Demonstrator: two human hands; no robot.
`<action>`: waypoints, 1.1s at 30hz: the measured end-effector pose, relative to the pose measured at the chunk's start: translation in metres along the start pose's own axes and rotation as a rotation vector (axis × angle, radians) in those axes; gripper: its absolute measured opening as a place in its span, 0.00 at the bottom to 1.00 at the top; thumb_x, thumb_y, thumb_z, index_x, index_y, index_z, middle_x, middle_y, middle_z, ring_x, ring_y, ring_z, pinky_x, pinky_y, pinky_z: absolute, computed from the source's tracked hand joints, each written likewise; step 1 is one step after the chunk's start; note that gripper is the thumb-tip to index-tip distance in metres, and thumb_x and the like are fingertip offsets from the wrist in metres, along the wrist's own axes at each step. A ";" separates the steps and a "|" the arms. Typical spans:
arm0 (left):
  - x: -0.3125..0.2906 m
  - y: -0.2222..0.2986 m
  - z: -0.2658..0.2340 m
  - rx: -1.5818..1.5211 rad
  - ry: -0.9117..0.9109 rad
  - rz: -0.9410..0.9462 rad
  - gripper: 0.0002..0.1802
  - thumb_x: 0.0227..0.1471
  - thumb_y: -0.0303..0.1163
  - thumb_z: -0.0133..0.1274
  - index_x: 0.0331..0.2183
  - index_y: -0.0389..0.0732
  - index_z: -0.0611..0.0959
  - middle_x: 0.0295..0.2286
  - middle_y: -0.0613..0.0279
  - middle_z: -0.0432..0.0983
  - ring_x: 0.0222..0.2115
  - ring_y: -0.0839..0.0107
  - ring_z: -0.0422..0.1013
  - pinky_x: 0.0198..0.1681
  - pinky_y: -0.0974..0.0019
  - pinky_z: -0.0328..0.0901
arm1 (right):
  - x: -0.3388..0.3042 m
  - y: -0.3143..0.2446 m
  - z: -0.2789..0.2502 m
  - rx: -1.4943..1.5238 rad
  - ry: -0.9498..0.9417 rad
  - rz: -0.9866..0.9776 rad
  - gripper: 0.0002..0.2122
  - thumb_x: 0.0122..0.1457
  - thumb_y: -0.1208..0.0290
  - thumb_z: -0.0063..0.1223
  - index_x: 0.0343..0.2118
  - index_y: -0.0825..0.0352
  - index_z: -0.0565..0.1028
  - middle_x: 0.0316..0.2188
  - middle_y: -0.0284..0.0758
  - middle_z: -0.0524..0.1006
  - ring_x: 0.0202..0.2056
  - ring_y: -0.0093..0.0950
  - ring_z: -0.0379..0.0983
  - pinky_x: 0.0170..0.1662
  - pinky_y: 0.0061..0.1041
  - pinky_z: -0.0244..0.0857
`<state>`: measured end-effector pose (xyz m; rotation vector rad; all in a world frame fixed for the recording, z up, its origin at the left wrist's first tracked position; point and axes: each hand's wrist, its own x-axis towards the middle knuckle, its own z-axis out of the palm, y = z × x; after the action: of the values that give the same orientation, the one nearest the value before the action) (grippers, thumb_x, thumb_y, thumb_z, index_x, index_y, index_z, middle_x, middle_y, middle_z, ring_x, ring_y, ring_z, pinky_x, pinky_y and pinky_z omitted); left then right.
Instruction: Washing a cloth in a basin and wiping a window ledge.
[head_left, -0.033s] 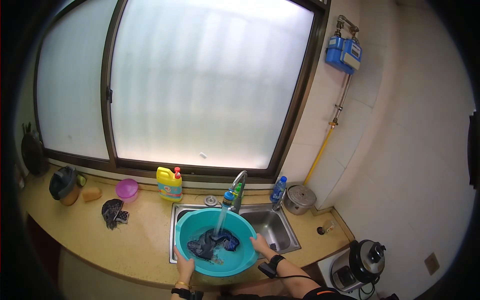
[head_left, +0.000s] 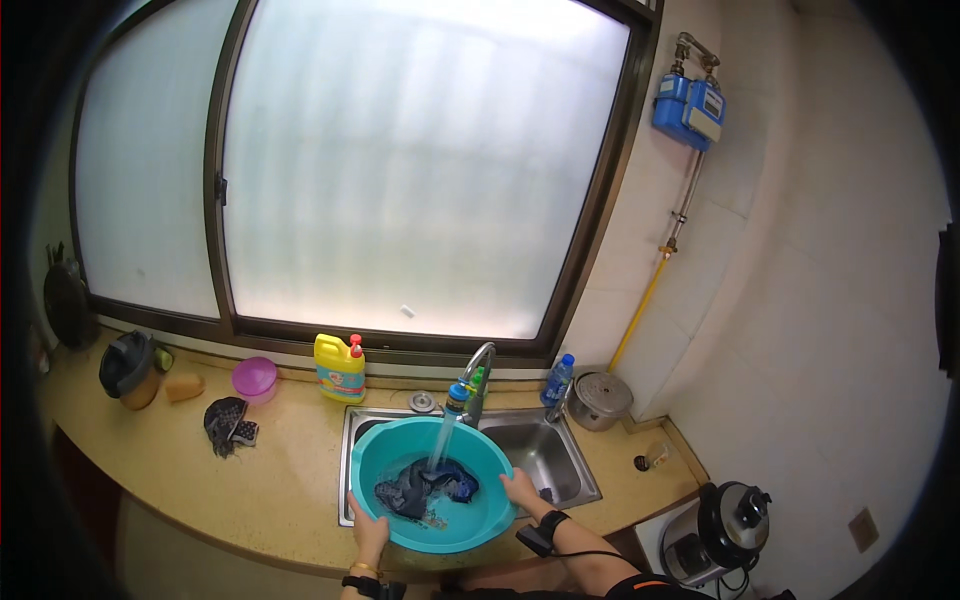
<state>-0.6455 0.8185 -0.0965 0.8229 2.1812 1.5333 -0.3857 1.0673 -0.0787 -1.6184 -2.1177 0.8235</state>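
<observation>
A turquoise plastic basin [head_left: 432,538] rests over the left bowl of the steel sink [head_left: 347,440]. My left hand [head_left: 371,530] grips its near left rim, while my right hand [head_left: 519,489] holds the rim on the right side. Inside the basin lies a wet dark cloth [head_left: 415,487], blue at its right end, in shallow water. Water runs from the faucet [head_left: 484,352] through a blue nozzle [head_left: 456,394] onto the cloth. The fingers of both hands are partly hidden by the rim.
Left on the counter are a dark cloth [head_left: 228,425], a pink bowl [head_left: 255,375], a sponge [head_left: 184,387] and a dark-lidded container [head_left: 130,368]. Behind the sink stand a yellow jug [head_left: 340,370], a blue bottle [head_left: 558,378] and a lidded metal pot [head_left: 600,400]. A pressure cooker [head_left: 715,535] stands right.
</observation>
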 end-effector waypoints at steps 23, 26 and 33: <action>-0.033 0.055 0.013 -0.461 0.062 -0.395 0.37 0.38 0.14 0.48 0.53 0.41 0.63 0.38 0.54 0.72 0.33 0.62 0.74 0.31 0.63 0.72 | 0.003 0.010 -0.010 0.146 -0.032 -0.139 0.15 0.58 0.65 0.50 0.40 0.74 0.73 0.35 0.51 0.78 0.38 0.45 0.75 0.42 0.38 0.66; -0.027 0.061 0.014 -0.428 0.053 -0.433 0.36 0.38 0.15 0.49 0.53 0.41 0.63 0.37 0.55 0.72 0.31 0.62 0.74 0.31 0.63 0.71 | 0.007 0.009 -0.009 0.159 -0.009 -0.115 0.16 0.58 0.64 0.50 0.41 0.74 0.73 0.35 0.50 0.78 0.39 0.45 0.75 0.43 0.38 0.66; -0.010 0.038 0.005 -0.320 0.089 -0.373 0.36 0.40 0.16 0.48 0.55 0.39 0.63 0.37 0.54 0.74 0.36 0.64 0.74 0.34 0.63 0.71 | 0.034 -0.031 -0.025 0.152 0.101 -0.354 0.19 0.58 0.61 0.55 0.45 0.71 0.75 0.39 0.47 0.78 0.40 0.39 0.76 0.45 0.32 0.67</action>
<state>-0.6253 0.8250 -0.0633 0.2351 1.9329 1.6792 -0.4037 1.1002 -0.0425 -1.1390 -2.1257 0.7469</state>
